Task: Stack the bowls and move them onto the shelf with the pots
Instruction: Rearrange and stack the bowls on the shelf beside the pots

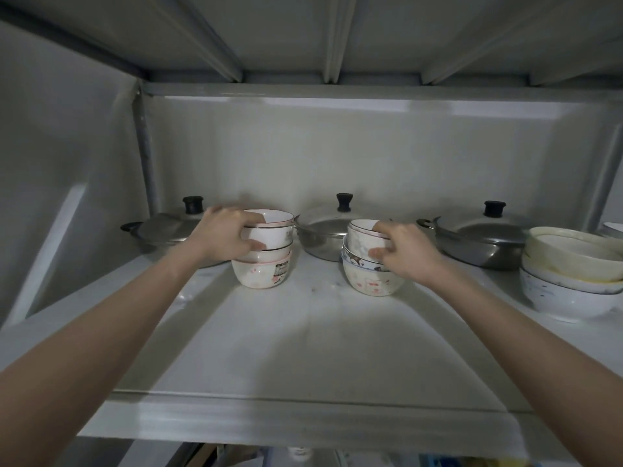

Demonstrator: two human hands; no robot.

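Two stacks of small patterned bowls stand on the grey metal shelf [303,348] in front of three lidded pots. My left hand [226,235] grips the top bowl of the left bowl stack [266,271], thumb at its front, fingers over the rim. My right hand [404,249] holds the top bowl of the right bowl stack [367,281], fingers hooked inside the rim. Both stacks rest on the shelf. Behind them sit the left pot [161,229], middle pot [323,235] and right pot [478,242], each with a black knob.
A stack of larger pale bowls [569,274] stands at the right end of the shelf. The shelf above hangs low overhead. A wall closes the left side, an upright post the back left. The shelf's front lip [303,419] runs below my forearms.
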